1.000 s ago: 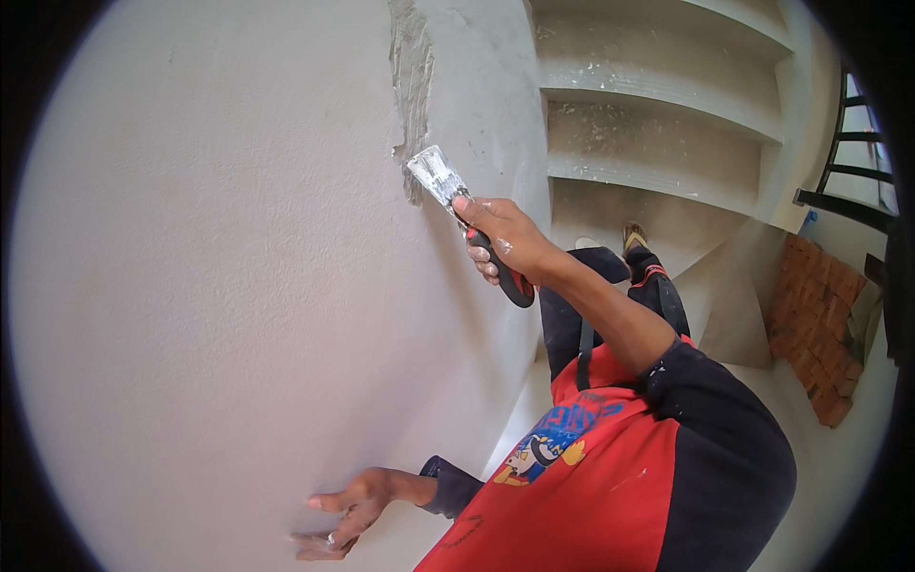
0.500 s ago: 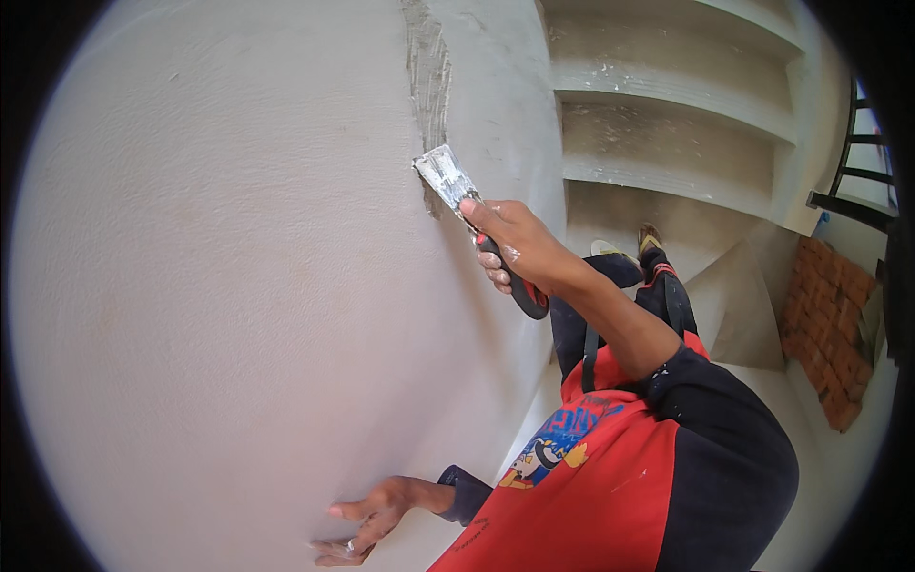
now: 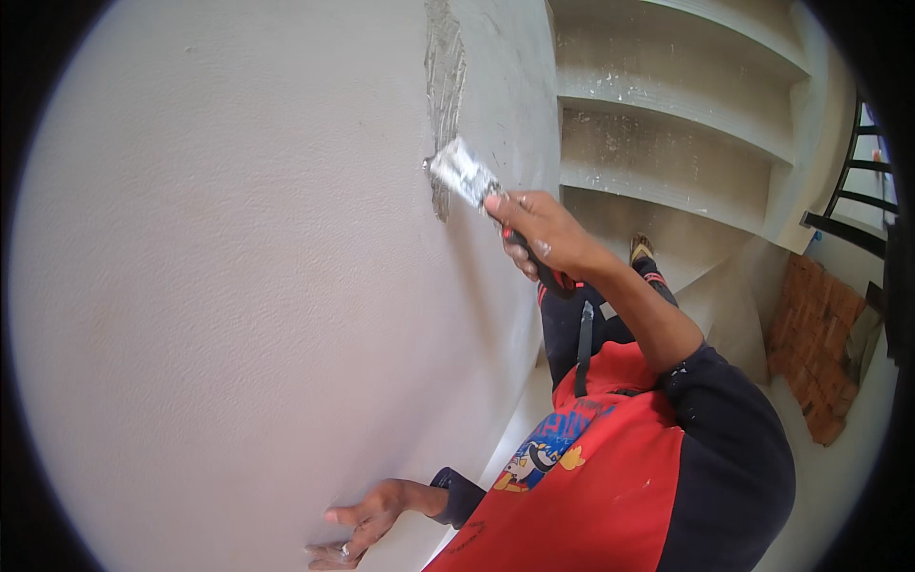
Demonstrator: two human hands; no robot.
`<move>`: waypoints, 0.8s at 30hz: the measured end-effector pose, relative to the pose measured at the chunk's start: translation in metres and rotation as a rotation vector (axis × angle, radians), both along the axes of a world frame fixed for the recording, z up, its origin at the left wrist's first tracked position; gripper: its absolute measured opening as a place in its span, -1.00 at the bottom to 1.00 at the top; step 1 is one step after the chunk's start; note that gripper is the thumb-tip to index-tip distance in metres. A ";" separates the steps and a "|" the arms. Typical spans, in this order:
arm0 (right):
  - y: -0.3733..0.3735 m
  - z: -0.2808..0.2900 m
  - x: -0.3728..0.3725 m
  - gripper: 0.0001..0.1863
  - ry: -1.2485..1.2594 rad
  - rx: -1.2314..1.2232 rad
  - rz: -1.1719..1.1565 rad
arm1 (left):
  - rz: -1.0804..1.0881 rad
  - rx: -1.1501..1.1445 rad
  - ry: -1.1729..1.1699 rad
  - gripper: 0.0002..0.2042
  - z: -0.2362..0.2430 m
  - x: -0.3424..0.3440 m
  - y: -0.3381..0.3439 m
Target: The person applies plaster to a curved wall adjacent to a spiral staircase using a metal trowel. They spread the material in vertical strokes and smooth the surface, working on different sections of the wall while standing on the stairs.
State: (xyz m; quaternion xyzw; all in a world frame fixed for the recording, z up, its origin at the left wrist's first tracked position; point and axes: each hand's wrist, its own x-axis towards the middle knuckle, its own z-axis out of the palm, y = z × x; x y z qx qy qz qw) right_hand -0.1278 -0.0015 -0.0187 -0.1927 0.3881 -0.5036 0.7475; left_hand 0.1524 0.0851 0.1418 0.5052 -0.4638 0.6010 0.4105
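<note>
My right hand (image 3: 545, 234) is wrapped round the black and red handle of a putty knife (image 3: 464, 173). White filler smears its blade, and the blade's edge meets the wall (image 3: 238, 286) near the lower end of a rough grey strip of filler (image 3: 445, 81). White specks show on the fingers. Lower down, my left hand (image 3: 367, 524) holds nothing; its fingers are apart and rest on or close to the pale wall, exact contact being hard to tell.
Concrete steps (image 3: 667, 129) spotted with white rise beyond my right arm. One sandalled foot (image 3: 641, 250) stands on a step. At the right are a stack of reddish bricks (image 3: 815, 348) and a black metal railing (image 3: 848, 234).
My right hand and the putty knife have shifted slightly right in view. The camera view has also moved a little. My left hand stays in nearly the same place.
</note>
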 end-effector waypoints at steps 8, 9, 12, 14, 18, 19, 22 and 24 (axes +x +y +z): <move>0.013 -0.019 0.023 -0.54 0.138 -0.095 -0.044 | -0.056 0.008 -0.010 -0.54 -0.005 0.018 0.001; 0.012 -0.019 0.023 -0.54 0.153 -0.103 -0.045 | -0.046 0.008 -0.013 -0.54 -0.004 0.017 0.001; 0.012 -0.020 0.023 -0.56 0.176 -0.119 -0.037 | -0.010 0.019 -0.033 -0.54 -0.003 0.017 0.003; 0.012 -0.021 0.024 -0.57 0.173 -0.123 -0.037 | -0.036 0.016 -0.037 -0.54 -0.003 0.019 0.003; 0.012 -0.024 0.025 -0.57 0.158 -0.112 -0.047 | -0.033 0.014 -0.031 -0.52 -0.003 0.024 0.004; 0.012 -0.026 0.025 -0.56 0.157 -0.106 -0.047 | -0.022 0.012 -0.023 -0.51 -0.003 0.022 0.004; 0.012 -0.032 0.026 -0.55 0.148 -0.152 -0.032 | 0.002 0.008 -0.009 -0.51 -0.003 0.019 0.006; 0.012 -0.032 0.025 -0.55 0.152 -0.144 -0.027 | -0.006 0.009 -0.019 -0.52 -0.003 0.019 0.006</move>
